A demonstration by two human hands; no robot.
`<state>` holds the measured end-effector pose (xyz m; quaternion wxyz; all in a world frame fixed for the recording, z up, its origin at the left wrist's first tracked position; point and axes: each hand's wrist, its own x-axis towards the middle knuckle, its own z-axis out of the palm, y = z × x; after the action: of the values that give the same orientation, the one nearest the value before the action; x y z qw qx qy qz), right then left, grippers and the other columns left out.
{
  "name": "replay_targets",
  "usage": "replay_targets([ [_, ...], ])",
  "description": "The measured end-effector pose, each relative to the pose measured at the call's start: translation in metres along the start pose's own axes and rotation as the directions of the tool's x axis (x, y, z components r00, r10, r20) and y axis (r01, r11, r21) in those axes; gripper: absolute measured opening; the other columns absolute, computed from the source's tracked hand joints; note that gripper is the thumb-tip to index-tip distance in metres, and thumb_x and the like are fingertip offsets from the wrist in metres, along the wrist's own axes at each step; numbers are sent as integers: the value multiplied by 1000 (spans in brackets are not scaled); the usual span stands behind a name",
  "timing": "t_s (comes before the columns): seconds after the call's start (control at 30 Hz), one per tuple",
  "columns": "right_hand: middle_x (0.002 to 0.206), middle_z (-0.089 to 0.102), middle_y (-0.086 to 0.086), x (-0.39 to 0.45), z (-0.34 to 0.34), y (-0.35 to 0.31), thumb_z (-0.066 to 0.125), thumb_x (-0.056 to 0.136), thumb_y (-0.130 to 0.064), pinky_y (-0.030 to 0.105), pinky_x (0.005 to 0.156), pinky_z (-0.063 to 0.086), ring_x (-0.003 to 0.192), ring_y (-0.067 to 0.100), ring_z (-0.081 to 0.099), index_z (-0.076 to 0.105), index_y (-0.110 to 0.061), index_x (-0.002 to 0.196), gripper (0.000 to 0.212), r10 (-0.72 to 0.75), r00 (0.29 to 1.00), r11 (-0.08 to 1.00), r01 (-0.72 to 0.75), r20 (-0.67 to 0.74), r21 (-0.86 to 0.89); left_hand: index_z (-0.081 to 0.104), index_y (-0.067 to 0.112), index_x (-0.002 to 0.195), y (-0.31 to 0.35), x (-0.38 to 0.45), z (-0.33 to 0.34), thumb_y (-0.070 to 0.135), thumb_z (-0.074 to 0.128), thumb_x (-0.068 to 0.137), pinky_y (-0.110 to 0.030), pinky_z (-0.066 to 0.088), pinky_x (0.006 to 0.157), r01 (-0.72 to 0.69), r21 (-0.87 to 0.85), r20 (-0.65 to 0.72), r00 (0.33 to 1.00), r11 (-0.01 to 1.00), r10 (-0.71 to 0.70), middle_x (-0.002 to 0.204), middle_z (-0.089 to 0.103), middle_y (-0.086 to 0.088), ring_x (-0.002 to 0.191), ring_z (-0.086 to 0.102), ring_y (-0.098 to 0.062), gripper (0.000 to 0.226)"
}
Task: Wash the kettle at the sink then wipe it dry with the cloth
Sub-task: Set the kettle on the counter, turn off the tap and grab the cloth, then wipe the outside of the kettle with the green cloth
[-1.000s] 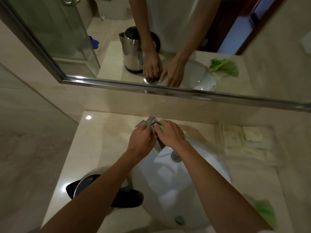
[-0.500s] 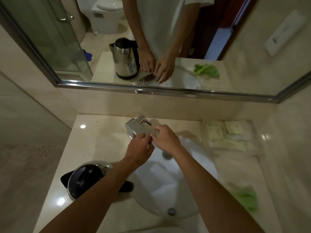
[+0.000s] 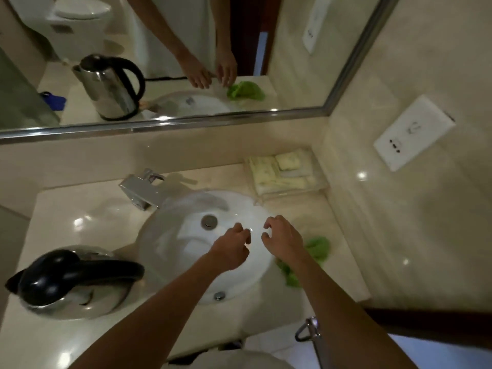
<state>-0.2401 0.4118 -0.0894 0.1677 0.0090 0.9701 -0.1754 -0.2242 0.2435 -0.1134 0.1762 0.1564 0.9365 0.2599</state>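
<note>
The kettle [image 3: 72,283] is sitting on the counter [image 3: 87,209], left of the sink [image 3: 159,235]. The left hand [image 3: 231,249] and right hand [image 3: 283,239] are hanging over the sink, fingers loosely curled, holding nothing. The green cloth [image 3: 318,249] is lying just beside the right hand. It is probably drying time, so next comes grabbing the cloth.

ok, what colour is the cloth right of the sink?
Green cloth, clearest in the head view.

The marble counter [image 3: 87,222] carries the kettle [image 3: 74,283] at eight o'clock, the green cloth [image 3: 318,249] at three, and folded towels [image 3: 282,174] at one.
</note>
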Motion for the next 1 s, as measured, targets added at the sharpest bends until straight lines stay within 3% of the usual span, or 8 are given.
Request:
replay_targets([
  [0.17, 135, 50, 9, -31, 15, 71, 63, 88, -18, 37, 99, 47, 123, 29, 49, 58, -14, 131, 44, 99, 991, 993, -92, 90, -77, 55, 11, 109, 27, 2, 48, 11, 52, 84, -42, 46, 88, -45, -63, 179, 982, 997, 55, 111, 45, -6, 96, 49, -24, 25],
  [0.3, 145, 50, 8, -51, 41, 112, 71, 83, -17, 36, 107, 43, 131, 30, 49, 48, -13, 145, 66, 153, 967, 982, -173, 205, 80, 55, 11, 114, 38, -5, 72, 14, 53, 86, -40, 44, 92, -17, -59, 227, 973, 998, 30, 117, 46, -9, 105, 49, -26, 29],
  [0.37, 140, 55, 12, -58, 62, 129, 75, 81, -18, 36, 108, 41, 130, 32, 51, 50, -8, 143, 68, 147, 978, 980, -164, 146, 110, 57, 11, 114, 38, -9, 78, 15, 54, 86, -38, 43, 93, 0, -56, 231, 973, 998, 13, 116, 48, -11, 105, 51, -27, 28],
  [0.43, 133, 60, 16, -60, 79, 136, 77, 79, -15, 38, 106, 42, 125, 35, 54, 56, -4, 138, 63, 163, 984, 976, -171, 71, 131, 57, 11, 113, 36, -12, 80, 15, 54, 87, -35, 42, 94, 22, -60, 220, 975, 998, -8, 113, 51, -12, 106, 52, -27, 27],
  [0.53, 124, 63, 15, -65, 78, 122, 64, 82, -1, 37, 96, 46, 117, 34, 57, 64, -8, 125, 43, 178, 983, 979, -181, 39, 98, 58, 9, 113, 30, -19, 80, 14, 54, 89, -30, 40, 92, 85, -93, 189, 980, 992, -67, 112, 53, -11, 104, 53, -26, 26],
  [0.67, 116, 63, 11, -66, 74, 100, 51, 92, -4, 33, 79, 48, 108, 29, 59, 68, -13, 111, 27, 201, 979, 977, -203, 36, 71, 59, 6, 112, 21, -33, 77, 12, 55, 89, -21, 35, 80, 132, -152, 143, 984, 980, -110, 106, 54, -8, 89, 49, -19, 24],
  [0.9, 105, 68, 6, -65, 63, 33, 66, 89, -21, 29, 69, 41, 96, 27, 64, 64, -18, 99, 11, 128, 990, 970, -137, 58, 200, 64, 7, 103, -1, -59, 59, 10, 56, 87, -14, 30, 74, 217, -239, 5, 975, 946, -222, 99, 60, -5, 74, 45, -4, 18],
  [1.0, 95, 67, 3, -62, 54, -13, 65, 90, -26, 30, 65, 42, 85, 24, 63, 58, -19, 99, 13, 64, 998, 948, -64, 9, 312, 67, 4, 98, -7, -70, 39, 6, 54, 85, -18, 36, 72, 211, -317, -101, 962, 925, -254, 95, 66, -5, 79, 53, -10, 18],
])
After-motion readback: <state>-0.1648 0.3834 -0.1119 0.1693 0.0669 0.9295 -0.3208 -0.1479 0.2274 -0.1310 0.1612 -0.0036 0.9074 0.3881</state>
